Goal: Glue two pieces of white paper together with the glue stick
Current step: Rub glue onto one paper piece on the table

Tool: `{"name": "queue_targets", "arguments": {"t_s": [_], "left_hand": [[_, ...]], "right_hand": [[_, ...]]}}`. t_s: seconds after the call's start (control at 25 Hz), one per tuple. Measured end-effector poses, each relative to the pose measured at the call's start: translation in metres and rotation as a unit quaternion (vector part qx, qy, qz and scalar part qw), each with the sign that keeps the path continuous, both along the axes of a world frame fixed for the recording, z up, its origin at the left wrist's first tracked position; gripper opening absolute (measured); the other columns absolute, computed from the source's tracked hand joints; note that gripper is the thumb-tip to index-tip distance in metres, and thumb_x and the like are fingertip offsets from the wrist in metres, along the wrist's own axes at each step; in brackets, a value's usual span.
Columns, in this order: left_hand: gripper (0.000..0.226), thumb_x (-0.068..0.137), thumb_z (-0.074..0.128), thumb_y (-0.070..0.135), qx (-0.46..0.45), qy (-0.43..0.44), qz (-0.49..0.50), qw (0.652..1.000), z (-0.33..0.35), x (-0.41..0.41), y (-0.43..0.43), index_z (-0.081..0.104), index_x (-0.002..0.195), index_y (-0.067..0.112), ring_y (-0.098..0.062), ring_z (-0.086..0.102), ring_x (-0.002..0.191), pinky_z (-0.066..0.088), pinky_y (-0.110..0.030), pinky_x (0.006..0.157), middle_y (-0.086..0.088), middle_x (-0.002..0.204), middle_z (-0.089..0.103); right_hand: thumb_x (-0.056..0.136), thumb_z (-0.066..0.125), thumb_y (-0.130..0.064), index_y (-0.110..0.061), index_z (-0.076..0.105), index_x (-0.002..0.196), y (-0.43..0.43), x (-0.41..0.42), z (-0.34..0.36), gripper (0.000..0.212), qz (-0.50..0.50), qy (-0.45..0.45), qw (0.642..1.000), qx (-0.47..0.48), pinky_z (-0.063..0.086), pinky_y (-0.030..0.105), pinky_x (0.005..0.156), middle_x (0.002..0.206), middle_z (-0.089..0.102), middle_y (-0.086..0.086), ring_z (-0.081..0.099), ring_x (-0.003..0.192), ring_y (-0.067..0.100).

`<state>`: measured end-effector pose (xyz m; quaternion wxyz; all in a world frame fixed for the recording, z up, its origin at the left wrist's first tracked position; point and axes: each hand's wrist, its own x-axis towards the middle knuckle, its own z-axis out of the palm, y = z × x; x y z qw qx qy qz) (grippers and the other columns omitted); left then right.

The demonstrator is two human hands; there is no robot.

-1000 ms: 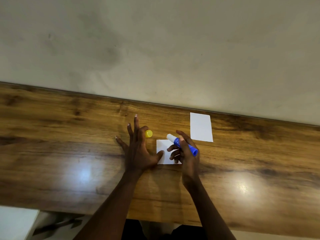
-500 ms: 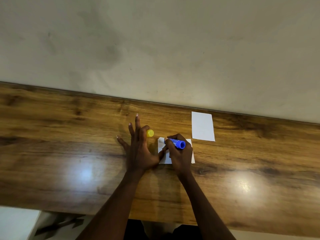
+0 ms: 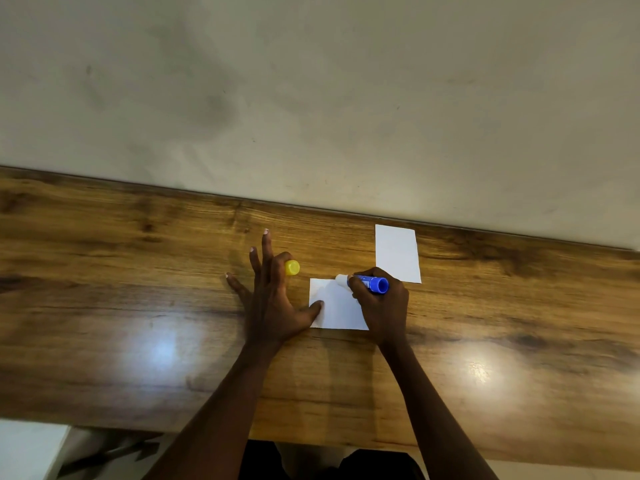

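Note:
A small white paper [image 3: 337, 306] lies on the wooden table [image 3: 138, 306] in front of me. My right hand [image 3: 381, 306] grips a blue glue stick [image 3: 367, 283], its white tip down on the paper's far edge. My left hand [image 3: 270, 299] lies flat on the table with fingers spread, and its thumb presses the paper's left edge. A yellow cap [image 3: 292, 267] sits by the left index finger. A second white paper [image 3: 397, 252] lies farther back to the right, near the wall.
A plain beige wall [image 3: 311, 98] rises directly behind the table's far edge. The table's near edge runs across the bottom of the view, with a dark shape below it.
The glue stick has travelled across the paper: it stood over the left part half a second ago and now its tip is at the far edge. The left hand stayed in place.

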<state>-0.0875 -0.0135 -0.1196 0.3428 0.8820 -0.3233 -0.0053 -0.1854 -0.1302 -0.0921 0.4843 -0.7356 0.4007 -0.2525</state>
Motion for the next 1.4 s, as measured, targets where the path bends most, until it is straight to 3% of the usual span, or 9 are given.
{"name": "queue_targets", "arguments": {"t_s": [0.24,0.44,0.52,0.8,0.92,1.08,1.16,1.32,1.4], "left_hand": [[0.098,0.054,0.081,0.039,0.001,-0.001,0.002,1.0,0.0,0.0,0.001,0.012,0.124,0.033,-0.029,-0.008,0.136,-0.009,-0.071,0.1,0.001,0.147,-0.01],[0.104,0.054,0.08,0.04,-0.012,-0.001,0.001,1.0,0.001,-0.001,0.001,0.002,0.123,0.041,-0.03,-0.004,0.136,-0.01,-0.071,0.099,-0.002,0.15,-0.004],[0.105,0.054,0.078,0.041,-0.019,0.005,0.001,1.0,0.002,-0.001,0.001,-0.003,0.121,0.046,-0.03,-0.004,0.136,-0.011,-0.07,0.099,-0.008,0.152,0.002],[0.101,0.054,0.076,0.043,-0.021,-0.001,-0.005,1.0,0.003,-0.001,0.001,0.002,0.123,0.042,-0.03,-0.004,0.135,-0.009,-0.073,0.098,-0.003,0.149,-0.005],[0.1,0.055,0.078,0.042,-0.013,-0.01,-0.006,1.0,0.001,-0.001,0.001,0.008,0.126,0.035,-0.032,-0.004,0.136,-0.008,-0.073,0.099,0.0,0.147,-0.008],[0.093,0.056,0.077,0.044,0.004,-0.009,-0.002,1.0,0.0,0.0,0.001,0.014,0.125,0.031,-0.03,-0.007,0.137,-0.008,-0.073,0.099,0.003,0.147,-0.011],[0.092,0.057,0.078,0.043,0.01,-0.008,-0.003,1.0,-0.001,0.001,0.002,0.016,0.124,0.03,-0.03,-0.007,0.137,-0.009,-0.072,0.099,0.004,0.147,-0.012],[0.097,0.057,0.08,0.039,0.004,-0.009,-0.003,1.0,-0.002,0.0,0.003,0.012,0.125,0.032,-0.033,-0.002,0.139,-0.01,-0.072,0.099,0.003,0.148,-0.01],[0.094,0.057,0.076,0.042,0.005,-0.01,-0.002,1.0,0.0,0.0,0.003,0.015,0.127,0.029,-0.035,0.0,0.14,-0.009,-0.072,0.099,0.001,0.148,-0.008]], "right_hand": [[0.078,0.066,-0.011,-0.006,0.059,0.072,-0.016,-0.02,0.0,0.01,-0.034,0.017,0.999,-0.032,0.037,0.002,0.049,0.065,0.059,0.004,0.05,0.053,0.01],[0.077,0.066,-0.01,-0.011,0.056,0.071,-0.022,-0.029,0.002,0.012,-0.058,0.017,0.998,-0.036,0.04,0.017,0.053,0.064,0.058,0.003,0.05,0.053,0.01],[0.078,0.066,-0.01,-0.01,0.057,0.072,-0.023,-0.03,0.001,0.01,-0.056,0.018,0.998,-0.031,0.041,0.018,0.054,0.065,0.058,0.003,0.05,0.054,0.011],[0.078,0.065,-0.008,-0.008,0.058,0.075,-0.023,-0.034,0.001,0.008,-0.061,0.018,0.996,-0.056,0.038,0.014,0.053,0.068,0.059,0.005,0.05,0.055,0.007],[0.078,0.065,-0.006,-0.004,0.061,0.094,-0.017,-0.038,0.002,0.016,-0.09,-0.017,0.993,-0.068,0.042,0.006,0.056,0.083,0.061,0.003,0.052,0.065,0.002],[0.08,0.062,-0.007,-0.017,0.056,0.111,0.006,-0.051,0.003,0.033,-0.095,-0.106,0.989,-0.035,0.047,0.004,0.064,0.098,0.058,-0.015,0.059,0.079,0.001],[0.081,0.061,-0.007,-0.019,0.055,0.113,0.02,-0.057,0.0,0.035,-0.045,-0.071,0.996,-0.038,0.046,0.005,0.07,0.108,0.058,-0.012,0.058,0.087,-0.002],[0.08,0.062,-0.004,-0.019,0.053,0.118,0.035,-0.06,-0.004,0.042,0.083,0.063,0.991,-0.084,0.038,0.014,0.088,0.118,0.06,0.007,0.057,0.105,0.021],[0.083,0.059,-0.009,-0.016,0.048,0.125,0.034,-0.058,-0.005,0.043,0.109,0.143,0.975,-0.127,0.04,0.021,0.086,0.129,0.054,0.012,0.054,0.111,0.024]]}}
